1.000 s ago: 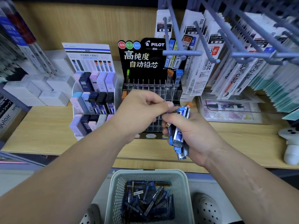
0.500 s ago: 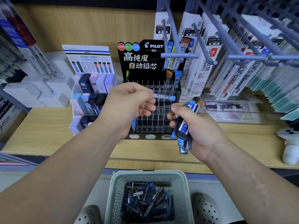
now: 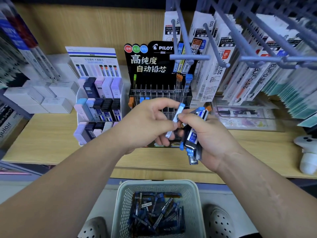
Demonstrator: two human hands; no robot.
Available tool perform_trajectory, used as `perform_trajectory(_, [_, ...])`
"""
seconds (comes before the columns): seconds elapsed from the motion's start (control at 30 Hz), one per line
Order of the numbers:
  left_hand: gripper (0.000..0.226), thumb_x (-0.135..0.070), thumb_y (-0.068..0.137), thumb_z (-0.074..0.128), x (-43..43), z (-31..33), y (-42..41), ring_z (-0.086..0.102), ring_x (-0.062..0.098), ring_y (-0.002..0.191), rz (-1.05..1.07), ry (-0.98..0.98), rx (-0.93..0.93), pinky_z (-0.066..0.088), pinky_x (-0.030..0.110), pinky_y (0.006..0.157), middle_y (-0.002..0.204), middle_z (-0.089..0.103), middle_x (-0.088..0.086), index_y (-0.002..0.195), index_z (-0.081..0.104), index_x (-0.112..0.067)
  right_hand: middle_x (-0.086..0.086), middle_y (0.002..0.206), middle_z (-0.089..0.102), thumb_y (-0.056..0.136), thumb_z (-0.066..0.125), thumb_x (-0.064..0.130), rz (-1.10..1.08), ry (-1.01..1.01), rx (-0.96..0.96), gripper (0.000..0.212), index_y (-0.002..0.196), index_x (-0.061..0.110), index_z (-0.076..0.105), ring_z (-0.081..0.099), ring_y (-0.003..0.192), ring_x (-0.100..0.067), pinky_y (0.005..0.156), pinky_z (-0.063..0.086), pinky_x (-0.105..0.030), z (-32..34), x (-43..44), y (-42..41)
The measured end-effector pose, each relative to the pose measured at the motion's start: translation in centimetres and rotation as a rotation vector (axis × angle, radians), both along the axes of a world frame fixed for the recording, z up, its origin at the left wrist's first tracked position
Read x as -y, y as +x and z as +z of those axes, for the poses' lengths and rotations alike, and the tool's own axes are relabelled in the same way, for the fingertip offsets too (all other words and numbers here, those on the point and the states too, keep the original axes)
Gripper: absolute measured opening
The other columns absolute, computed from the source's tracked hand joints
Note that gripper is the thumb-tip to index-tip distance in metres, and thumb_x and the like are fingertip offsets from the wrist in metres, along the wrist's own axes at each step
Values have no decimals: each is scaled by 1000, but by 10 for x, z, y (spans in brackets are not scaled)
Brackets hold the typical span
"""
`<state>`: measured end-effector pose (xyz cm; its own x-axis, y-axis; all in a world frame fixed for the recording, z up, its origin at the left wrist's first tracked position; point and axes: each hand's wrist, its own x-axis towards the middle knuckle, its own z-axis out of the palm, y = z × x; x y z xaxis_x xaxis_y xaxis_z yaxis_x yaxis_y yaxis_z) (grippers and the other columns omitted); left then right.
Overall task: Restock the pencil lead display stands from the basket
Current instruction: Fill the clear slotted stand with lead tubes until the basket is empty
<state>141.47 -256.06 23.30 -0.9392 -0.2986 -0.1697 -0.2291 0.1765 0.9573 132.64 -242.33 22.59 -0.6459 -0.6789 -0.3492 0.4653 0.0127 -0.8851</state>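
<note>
The black Pilot lead display stand point(image 3: 154, 69) sits on the wooden shelf, its clear slots mostly bare, with a few blue and orange tubes at the left and back right. My left hand point(image 3: 147, 122) pinches one blue-capped lead tube point(image 3: 177, 117), tilted, in front of the stand. Beside it, my right hand point(image 3: 211, 134) grips a bundle of lead tubes point(image 3: 193, 140), blue caps poking out above and below. Its thumb touches the single tube. A white mesh basket point(image 3: 123, 203) below holds several more tubes.
A white tiered stand point(image 3: 99, 107) of pastel and dark lead cases stands left of the Pilot stand. Grey hooks point(image 3: 190, 57) with hanging refill packs jut out at upper right. White boxes point(image 3: 42, 98) sit at the left, a white figure point(image 3: 308, 152) at the right edge.
My left hand drew one tube from the bundle, swung it out toward the stand, and now holds it tilted back against my right thumb. The right hand kept its bundle.
</note>
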Motion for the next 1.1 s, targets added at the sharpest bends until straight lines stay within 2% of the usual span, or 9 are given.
perform_trajectory(0.1, [41,-5,96,59,-2,0,2,68,31,59,-25,-9,10,54,35,57,68,70,11,121,56,-36,-14,74,65,91,65,10,55,7,-24,6,87,14,66,64,60,-25,53,52,-31,-2,0,0])
perform_trajectory(0.23, [23,-8,100,55,1,-3,2,69,31,65,-10,-79,-2,54,34,57,73,72,12,113,57,-26,-6,67,64,92,64,7,45,27,-28,15,80,16,66,62,54,-16,47,49,-24,-2,2,3])
perform_trajectory(0.37, [18,-4,97,59,14,-4,2,73,24,72,222,-109,-120,54,31,57,82,73,9,100,65,-21,0,67,65,91,68,10,3,65,-34,16,78,19,69,58,57,-12,52,51,-21,-3,2,3])
perform_trajectory(0.5, [13,-5,89,72,37,-2,4,69,20,62,481,-114,-242,61,39,67,69,68,-2,88,72,-18,0,70,66,91,70,13,1,80,-22,11,81,19,70,58,61,-14,53,51,-21,-3,0,1])
perform_trajectory(0.6, [17,-1,86,74,47,2,6,64,14,64,555,-158,-298,60,32,62,70,67,1,83,73,-18,0,71,66,91,70,13,1,87,-20,9,84,18,71,58,62,-14,55,52,-21,-4,-1,1])
perform_trajectory(0.7, [20,-4,84,77,52,2,7,64,17,65,559,-215,-302,56,26,62,76,70,7,82,74,-23,0,71,66,92,69,12,-4,88,-24,10,84,18,70,58,62,-14,56,52,-20,-4,0,1])
perform_trajectory(0.8, [22,-7,83,78,52,2,8,65,19,63,544,-266,-298,57,29,65,76,72,5,82,74,-28,0,70,65,92,68,12,-7,87,-20,11,83,18,70,58,61,-14,55,51,-20,-4,0,1])
perform_trajectory(0.93, [19,-2,83,77,53,7,8,62,18,60,541,-224,-326,55,26,61,71,69,3,81,74,-21,0,70,65,92,68,11,-4,92,-20,12,82,19,70,57,61,-14,55,51,-21,-3,0,1])
perform_trajectory(1.1, [16,-4,80,81,52,3,9,59,12,63,418,-277,-228,49,22,63,71,70,0,81,76,-20,-1,70,65,92,67,11,-2,90,-10,12,83,18,70,58,60,-13,53,50,-20,-2,-1,1])
